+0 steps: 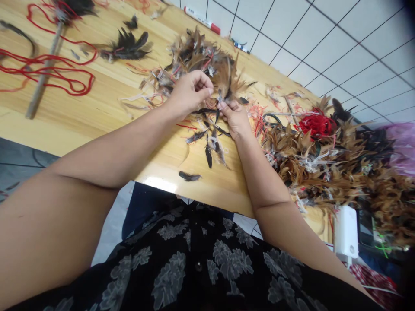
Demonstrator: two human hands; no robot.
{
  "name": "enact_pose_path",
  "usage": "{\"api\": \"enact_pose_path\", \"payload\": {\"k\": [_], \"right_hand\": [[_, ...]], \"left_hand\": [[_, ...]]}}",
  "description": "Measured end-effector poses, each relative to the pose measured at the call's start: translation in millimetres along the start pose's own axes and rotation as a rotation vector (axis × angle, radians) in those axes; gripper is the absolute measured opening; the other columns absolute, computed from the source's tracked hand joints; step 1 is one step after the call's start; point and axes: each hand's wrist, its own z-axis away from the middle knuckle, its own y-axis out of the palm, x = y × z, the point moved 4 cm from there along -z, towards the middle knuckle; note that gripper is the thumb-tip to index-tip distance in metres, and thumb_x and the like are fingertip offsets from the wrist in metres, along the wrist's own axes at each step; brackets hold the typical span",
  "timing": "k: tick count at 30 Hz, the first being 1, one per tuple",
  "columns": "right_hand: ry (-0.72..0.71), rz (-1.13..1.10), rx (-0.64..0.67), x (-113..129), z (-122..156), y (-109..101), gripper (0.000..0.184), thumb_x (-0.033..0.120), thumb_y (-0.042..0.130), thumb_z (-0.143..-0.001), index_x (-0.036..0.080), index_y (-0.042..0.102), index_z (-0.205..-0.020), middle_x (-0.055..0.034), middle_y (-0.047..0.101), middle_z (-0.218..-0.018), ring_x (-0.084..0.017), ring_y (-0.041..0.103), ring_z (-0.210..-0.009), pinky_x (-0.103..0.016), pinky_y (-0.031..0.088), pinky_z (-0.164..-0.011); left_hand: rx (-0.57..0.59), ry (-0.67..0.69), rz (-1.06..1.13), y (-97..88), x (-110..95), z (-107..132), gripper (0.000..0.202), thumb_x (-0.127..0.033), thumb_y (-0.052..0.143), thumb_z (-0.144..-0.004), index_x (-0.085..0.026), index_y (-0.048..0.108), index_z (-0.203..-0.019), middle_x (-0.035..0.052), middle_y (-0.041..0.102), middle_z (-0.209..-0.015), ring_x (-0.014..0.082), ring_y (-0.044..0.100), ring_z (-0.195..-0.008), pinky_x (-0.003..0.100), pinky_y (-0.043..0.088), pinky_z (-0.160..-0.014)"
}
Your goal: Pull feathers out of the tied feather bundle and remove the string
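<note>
My right hand (236, 117) pinches a small bunch of brown feathers (227, 82) by its pale base, with the tips fanned away from me. Just to the left, my left hand (190, 91) is closed, thumb against fingertips. Whatever that pinch holds, if anything, is too fine to see. Behind both hands lies a pile of brown and dark feathers (194, 52) mixed with bits of red string. Loose dark feathers (210, 147) are scattered on the table below my hands, and a single black feather (189, 176) lies nearer the front edge.
A large heap of brown feathers (343, 172) covers the table's right side, with a red string bundle (316, 124) on it. At left lie a stick (45, 73), looped red cord (76, 82) and a dark feather bunch (126, 46). A marker (201, 20) rests along the tiled wall.
</note>
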Motion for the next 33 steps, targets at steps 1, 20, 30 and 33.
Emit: {"api": "enact_pose_path", "payload": {"k": [1, 20, 30, 33], "right_hand": [[0.009, -0.018, -0.02, -1.6, -2.5, -3.3, 0.052, 0.064, 0.095, -0.091, 0.022, 0.063, -0.089, 0.0003, 0.074, -0.091, -0.014, 0.07, -0.086, -0.027, 0.062, -0.073], [0.109, -0.246, -0.131, 3.3, -7.7, -23.4, 0.038, 0.043, 0.096, -0.093, 0.026, 0.062, -0.092, 0.0049, 0.067, -0.088, -0.007, 0.059, -0.074, -0.02, 0.05, -0.065], [0.056, -0.112, -0.218, -1.6, -11.8, -21.4, 0.055, 0.076, 0.087, -0.093, 0.025, 0.066, -0.088, -0.006, 0.078, -0.1, -0.021, 0.075, -0.098, -0.033, 0.061, -0.074], [0.008, -0.079, -0.184, -1.5, -9.8, -17.3, 0.058, 0.08, 0.088, -0.09, 0.025, 0.067, -0.088, -0.0069, 0.078, -0.099, -0.022, 0.074, -0.097, -0.036, 0.062, -0.076]], "left_hand": [[-0.012, -0.022, -0.033, -1.4, -2.3, 1.1, 0.034, 0.001, 0.085, -0.098, -0.021, 0.061, -0.087, -0.0039, 0.063, -0.08, 0.0149, 0.055, -0.08, 0.034, 0.048, -0.086], [0.395, 0.023, -0.353, -6.4, 2.3, 0.7, 0.015, -0.018, 0.086, -0.076, -0.02, 0.072, -0.072, -0.0037, 0.064, -0.069, 0.0168, 0.064, -0.074, 0.031, 0.049, -0.081], [0.047, -0.011, -0.53, -51.0, -22.1, -8.4, 0.017, -0.006, 0.084, -0.093, -0.022, 0.083, -0.088, -0.0007, 0.074, -0.079, 0.0213, 0.059, -0.087, 0.04, 0.054, -0.106], [0.006, -0.001, -0.664, -52.9, -16.4, -14.0, 0.031, 0.007, 0.075, -0.088, -0.022, 0.078, -0.079, -0.0003, 0.065, -0.077, 0.0203, 0.054, -0.083, 0.044, 0.052, -0.111]]}}
